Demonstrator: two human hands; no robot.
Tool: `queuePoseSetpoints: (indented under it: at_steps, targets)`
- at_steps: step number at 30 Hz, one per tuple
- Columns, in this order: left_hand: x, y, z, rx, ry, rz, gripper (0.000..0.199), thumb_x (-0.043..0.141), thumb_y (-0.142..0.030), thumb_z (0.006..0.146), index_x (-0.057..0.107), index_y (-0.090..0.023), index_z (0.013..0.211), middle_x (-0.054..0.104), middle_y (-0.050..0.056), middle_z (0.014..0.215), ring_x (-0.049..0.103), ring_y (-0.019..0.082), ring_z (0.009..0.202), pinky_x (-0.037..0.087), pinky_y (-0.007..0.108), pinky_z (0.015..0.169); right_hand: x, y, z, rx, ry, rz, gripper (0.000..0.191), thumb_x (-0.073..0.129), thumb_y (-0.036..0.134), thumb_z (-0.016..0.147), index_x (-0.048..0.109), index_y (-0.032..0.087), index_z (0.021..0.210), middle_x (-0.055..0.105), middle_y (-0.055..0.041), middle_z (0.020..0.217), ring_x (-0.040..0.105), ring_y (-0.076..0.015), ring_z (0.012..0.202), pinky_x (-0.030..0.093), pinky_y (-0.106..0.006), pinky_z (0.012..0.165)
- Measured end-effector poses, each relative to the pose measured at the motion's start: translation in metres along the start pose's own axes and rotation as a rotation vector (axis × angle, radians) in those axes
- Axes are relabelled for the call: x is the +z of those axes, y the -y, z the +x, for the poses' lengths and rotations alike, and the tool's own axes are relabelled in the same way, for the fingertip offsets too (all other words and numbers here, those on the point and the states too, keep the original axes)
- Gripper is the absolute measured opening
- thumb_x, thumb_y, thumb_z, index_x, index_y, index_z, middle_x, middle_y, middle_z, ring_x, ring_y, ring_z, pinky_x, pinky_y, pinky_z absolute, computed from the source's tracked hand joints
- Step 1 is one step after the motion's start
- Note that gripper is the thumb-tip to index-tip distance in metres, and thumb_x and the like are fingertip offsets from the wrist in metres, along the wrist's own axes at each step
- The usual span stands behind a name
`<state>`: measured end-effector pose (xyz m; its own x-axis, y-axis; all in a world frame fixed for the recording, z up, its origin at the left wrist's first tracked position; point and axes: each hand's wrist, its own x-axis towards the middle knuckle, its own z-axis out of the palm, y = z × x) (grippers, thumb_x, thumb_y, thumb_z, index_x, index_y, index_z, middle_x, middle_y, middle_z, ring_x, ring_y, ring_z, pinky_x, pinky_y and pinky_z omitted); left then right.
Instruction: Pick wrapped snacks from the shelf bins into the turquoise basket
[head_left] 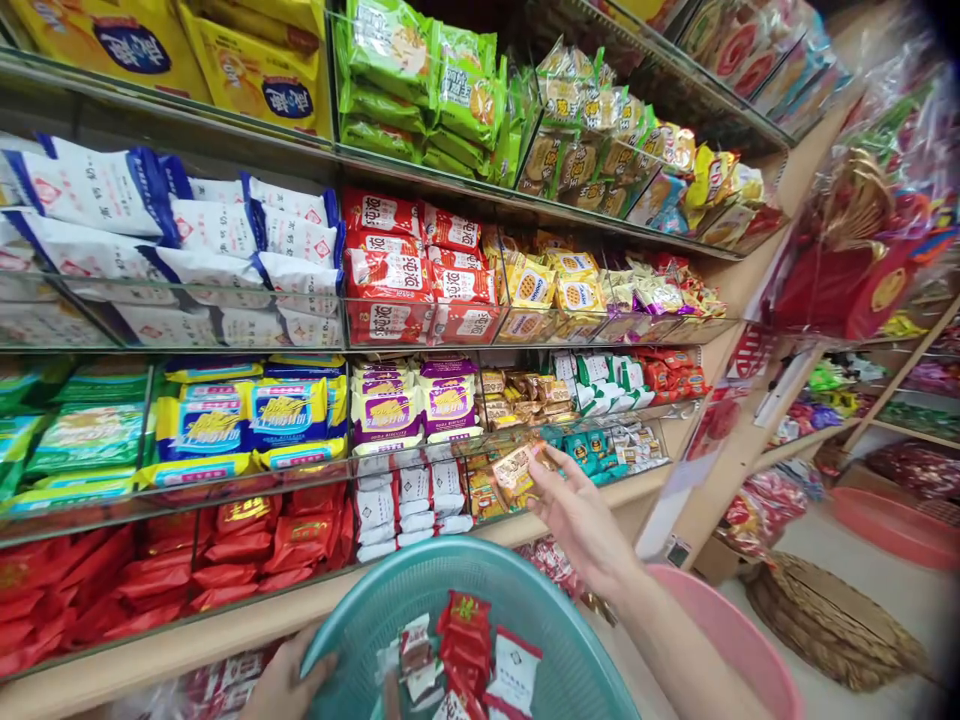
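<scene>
Packet (pixel 512 474) near the shelf (pixel 225 645), pinched only at one end by the right hand (pixel 576 508), could be dropped, and the basket (pixel 566 620), gripped one-sidedly by the left hand (pixel 289 675), tipped.

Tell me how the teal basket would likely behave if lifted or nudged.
The teal plastic basket is probably light for its size: its wall looks thin and perforated, with only a few packets inside. Those packets lie loose, so they would likely slide if it tilts. With the left hand at one side of the rim, it may tip when lifted that way.
</scene>
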<state>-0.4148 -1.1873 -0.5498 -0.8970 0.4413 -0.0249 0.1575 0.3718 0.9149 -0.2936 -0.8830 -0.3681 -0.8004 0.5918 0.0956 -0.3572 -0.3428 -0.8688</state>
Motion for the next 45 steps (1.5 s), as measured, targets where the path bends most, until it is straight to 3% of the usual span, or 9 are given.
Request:
queuePoseSetpoints:
  at_steps: [7, 14, 20, 24, 28, 31, 36, 39, 45]
  targets:
    - [0.001, -0.019, -0.004, 0.020, 0.153, -0.016, 0.038, 0.056, -0.049, 0.072, 0.061, -0.016, 0.090, 0.067, 0.005, 0.087, 0.060, 0.022, 0.086, 0.049, 0.031, 0.080, -0.003, -0.039, -0.037, 0.181, 0.061, 0.058, 0.049, 0.080, 0.029, 0.062, 0.053, 0.028, 0.102, 0.064, 0.0064, 0.078, 0.061, -0.0089, 0.066, 0.050, -0.021, 0.061]
    - [0.005, -0.030, -0.005, 0.031, 0.167, -0.028, 0.031, 0.057, -0.043, 0.069, 0.056, -0.015, 0.082, 0.057, 0.000, 0.074, 0.053, 0.016, 0.071, 0.044, 0.027, 0.068, -0.013, -0.087, -0.077, 0.362, 0.127, -0.034, 0.045, 0.078, 0.032, 0.066, 0.053, 0.027, 0.103, 0.066, 0.0047, 0.087, 0.063, -0.0090, 0.071, 0.047, -0.020, 0.063]
    - [0.007, -0.037, -0.010, 0.039, 0.182, -0.062, 0.028, 0.056, -0.039, 0.070, 0.056, -0.015, 0.084, 0.060, 0.002, 0.079, 0.056, 0.018, 0.076, 0.045, 0.030, 0.073, -0.020, -0.135, -0.100, 0.356, 0.394, -0.303, 0.040, 0.074, 0.035, 0.069, 0.057, 0.023, 0.102, 0.066, -0.0007, 0.099, 0.062, -0.0151, 0.086, 0.047, -0.028, 0.077]
    - [0.008, -0.033, -0.009, 0.043, 0.184, -0.038, 0.028, 0.054, -0.039, 0.072, 0.054, -0.014, 0.084, 0.062, 0.005, 0.085, 0.057, 0.019, 0.079, 0.046, 0.031, 0.075, -0.014, -0.158, -0.102, 0.314, 0.539, -0.466, 0.034, 0.072, 0.030, 0.067, 0.059, 0.021, 0.097, 0.066, -0.0009, 0.090, 0.061, -0.0181, 0.087, 0.045, -0.033, 0.081]
    - [0.006, -0.029, -0.009, 0.057, 0.183, -0.015, 0.031, 0.053, -0.039, 0.073, 0.056, -0.013, 0.088, 0.063, 0.007, 0.089, 0.057, 0.020, 0.083, 0.045, 0.031, 0.078, -0.009, -0.172, -0.111, 0.375, 0.488, -0.516, 0.037, 0.067, 0.027, 0.067, 0.058, 0.022, 0.103, 0.065, 0.0005, 0.086, 0.062, -0.0173, 0.080, 0.046, -0.031, 0.073]
    - [0.005, -0.028, -0.009, 0.035, 0.179, -0.039, 0.032, 0.054, -0.040, 0.072, 0.056, -0.014, 0.089, 0.063, 0.005, 0.088, 0.057, 0.019, 0.081, 0.046, 0.030, 0.078, -0.007, -0.178, -0.125, 0.547, 0.386, -0.481, 0.041, 0.065, 0.028, 0.066, 0.057, 0.024, 0.106, 0.063, 0.0024, 0.085, 0.065, -0.0156, 0.068, 0.046, -0.028, 0.062]
    - [0.006, -0.027, -0.011, 0.005, 0.150, -0.071, 0.029, 0.057, -0.040, 0.069, 0.058, -0.016, 0.085, 0.062, 0.001, 0.078, 0.057, 0.018, 0.074, 0.046, 0.029, 0.071, -0.002, -0.194, -0.147, 0.685, 0.215, -0.393, 0.039, 0.067, 0.028, 0.060, 0.052, 0.020, 0.094, 0.062, 0.0022, 0.081, 0.067, -0.0156, 0.065, 0.048, -0.025, 0.060]
    - [0.007, -0.026, -0.011, 0.027, 0.143, -0.065, 0.027, 0.057, -0.038, 0.069, 0.060, -0.016, 0.086, 0.063, 0.001, 0.079, 0.057, 0.019, 0.077, 0.047, 0.030, 0.073, 0.002, -0.213, -0.153, 0.602, 0.161, -0.386, 0.037, 0.071, 0.029, 0.056, 0.050, 0.021, 0.085, 0.059, 0.0037, 0.073, 0.062, -0.0142, 0.057, 0.048, -0.027, 0.055]
    - [0.007, -0.017, -0.008, 0.018, 0.138, -0.067, 0.030, 0.056, -0.040, 0.068, 0.059, -0.016, 0.087, 0.063, 0.002, 0.079, 0.057, 0.020, 0.076, 0.047, 0.031, 0.072, 0.004, -0.254, -0.157, 0.247, 0.105, -0.580, 0.024, 0.066, 0.024, 0.061, 0.052, 0.020, 0.081, 0.054, 0.0028, 0.063, 0.055, -0.0149, 0.058, 0.047, -0.027, 0.056]
